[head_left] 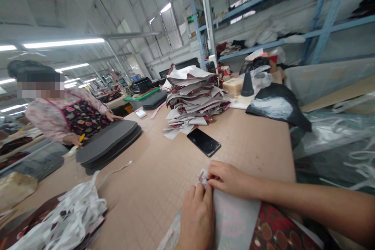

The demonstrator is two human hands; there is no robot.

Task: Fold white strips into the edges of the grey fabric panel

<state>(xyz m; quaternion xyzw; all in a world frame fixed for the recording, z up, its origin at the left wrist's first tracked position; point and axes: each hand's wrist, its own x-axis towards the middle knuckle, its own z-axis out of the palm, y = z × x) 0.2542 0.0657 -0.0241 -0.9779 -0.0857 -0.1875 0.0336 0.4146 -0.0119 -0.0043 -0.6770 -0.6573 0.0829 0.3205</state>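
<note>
Workshop hall, ribbed white ceiling, strip lights. Blue steel shelving rack (331, 19) at right, carrying soft bagged material. Long tan desk (152, 207) in front of the wearer, surface matte, finely gridded, scuffed. Co-worker (83, 119) at its far left side, in a floral apron, one hand on a stack of dark grey rounded panels (107, 144), matte and thick-edged; the other hand holds a yellow-handled tool (81, 137). Mid-desk: loose, ragged pile of fabric offcuts (193, 97), grey-backed, layered, crumpled at the edges. Beyond it, a cream block (233, 86), a black cone (247, 87), and a black curved sheet (278, 109) with a white smear. Bottom left: heap of white-and-brown printed scraps (58, 218). Black smartphone (203, 141), glossy, lies flat on the desk, well apart from the hands. Layered fabric piece (234, 218), pale grey backing over red printed cloth, lies at the near desk edge beneath both hands. Right hand (225, 179): fingers closed, pinching the piece's frayed upper corner. Left hand (197, 218): fingers curled closed against the same edge, gripping it from below.
</note>
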